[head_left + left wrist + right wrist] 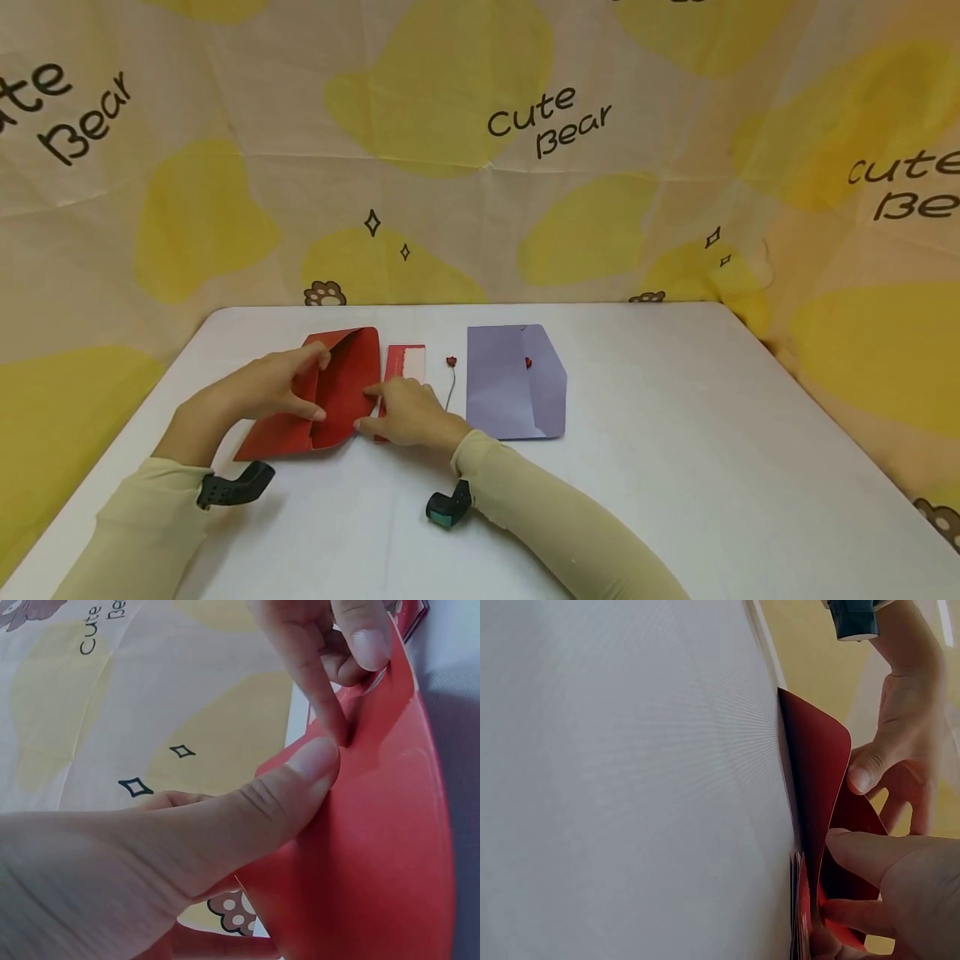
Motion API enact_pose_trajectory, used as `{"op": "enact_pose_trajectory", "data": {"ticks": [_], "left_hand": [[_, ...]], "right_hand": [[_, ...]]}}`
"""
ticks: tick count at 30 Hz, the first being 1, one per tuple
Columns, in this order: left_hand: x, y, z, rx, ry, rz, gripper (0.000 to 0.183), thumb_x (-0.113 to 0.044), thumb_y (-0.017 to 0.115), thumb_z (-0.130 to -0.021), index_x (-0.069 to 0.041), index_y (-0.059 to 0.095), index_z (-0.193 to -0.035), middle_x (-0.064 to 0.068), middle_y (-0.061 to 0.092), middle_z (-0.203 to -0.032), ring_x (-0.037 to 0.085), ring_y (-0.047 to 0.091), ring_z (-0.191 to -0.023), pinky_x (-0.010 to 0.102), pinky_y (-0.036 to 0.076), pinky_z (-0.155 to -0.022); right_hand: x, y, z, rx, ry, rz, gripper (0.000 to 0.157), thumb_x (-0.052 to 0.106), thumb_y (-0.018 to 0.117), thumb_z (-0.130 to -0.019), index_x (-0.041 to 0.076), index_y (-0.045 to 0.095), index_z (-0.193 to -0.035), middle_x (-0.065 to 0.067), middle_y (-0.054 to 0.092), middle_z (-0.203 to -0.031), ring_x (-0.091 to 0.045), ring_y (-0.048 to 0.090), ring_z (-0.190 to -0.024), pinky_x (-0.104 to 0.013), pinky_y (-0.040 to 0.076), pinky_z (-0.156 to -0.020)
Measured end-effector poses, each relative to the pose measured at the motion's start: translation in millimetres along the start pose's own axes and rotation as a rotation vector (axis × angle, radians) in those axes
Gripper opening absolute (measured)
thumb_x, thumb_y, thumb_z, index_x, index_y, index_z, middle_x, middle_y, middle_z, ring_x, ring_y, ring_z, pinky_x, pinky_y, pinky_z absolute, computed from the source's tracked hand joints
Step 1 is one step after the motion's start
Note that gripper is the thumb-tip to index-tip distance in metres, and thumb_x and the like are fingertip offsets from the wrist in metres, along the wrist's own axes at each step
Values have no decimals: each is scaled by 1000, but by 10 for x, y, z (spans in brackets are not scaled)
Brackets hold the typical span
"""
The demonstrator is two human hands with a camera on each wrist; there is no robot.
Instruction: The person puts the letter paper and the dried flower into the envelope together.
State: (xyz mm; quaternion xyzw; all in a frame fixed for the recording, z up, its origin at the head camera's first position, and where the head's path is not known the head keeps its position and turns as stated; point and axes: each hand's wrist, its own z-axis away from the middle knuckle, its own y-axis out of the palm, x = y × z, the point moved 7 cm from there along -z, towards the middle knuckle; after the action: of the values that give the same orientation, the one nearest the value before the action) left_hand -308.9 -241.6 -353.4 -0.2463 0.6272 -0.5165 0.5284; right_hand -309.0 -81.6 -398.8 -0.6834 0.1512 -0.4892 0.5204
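A red envelope (345, 387) lies at the left of the table with its flap raised and its mouth spread. My left hand (281, 383) grips the body side by the mouth; its thumb (315, 761) lies on the red paper while other fingers are behind. At the flap's right edge, my right hand (408, 412) holds the paper between thumb and fingers. Partly hidden under that hand is a red card (393, 360) with a white patch. In the right wrist view the card's layered edges (801, 900) show beside the envelope.
Right of the card lies a thin stem with a small dark red flower (452, 362). Beyond it is a lavender envelope (498, 383), flap out to the right, with another small red flower (528, 362) on it. A printed cloth (442, 200) hangs behind the white table (675, 467).
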Motion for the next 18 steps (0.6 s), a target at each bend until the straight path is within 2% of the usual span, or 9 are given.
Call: {"op": "enact_pose_trajectory", "data": {"ticks": [6, 12, 18], "left_hand": [[-7, -1, -5, -3, -7, -21, 72, -39, 91, -70, -12, 47, -120, 13, 59, -107, 30, 56, -98, 44, 56, -75], [4, 12, -23, 0, -16, -26, 72, -40, 91, -70, -12, 48, -120, 13, 60, -108, 30, 57, -98, 44, 58, -75], [20, 6, -25, -6, -17, -28, 72, -41, 91, -71, -12, 47, -120, 14, 60, -107, 30, 57, -98, 42, 58, -73]], "right_hand": [[-7, -27, 2, 1, 10, -35, 53, 36, 72, -93, 17, 61, -141, 7, 56, -72, -5, 50, -66, -19, 39, -56], [-3, -53, -2, 16, -5, -60, 51, 36, 71, -94, 15, 61, -139, 6, 59, -76, -5, 51, -67, -17, 40, -57], [-54, -153, -8, -13, -9, -144, 42, 34, 70, -95, 13, 66, -132, 3, 61, -79, -6, 55, -66, -20, 44, -59]]}}
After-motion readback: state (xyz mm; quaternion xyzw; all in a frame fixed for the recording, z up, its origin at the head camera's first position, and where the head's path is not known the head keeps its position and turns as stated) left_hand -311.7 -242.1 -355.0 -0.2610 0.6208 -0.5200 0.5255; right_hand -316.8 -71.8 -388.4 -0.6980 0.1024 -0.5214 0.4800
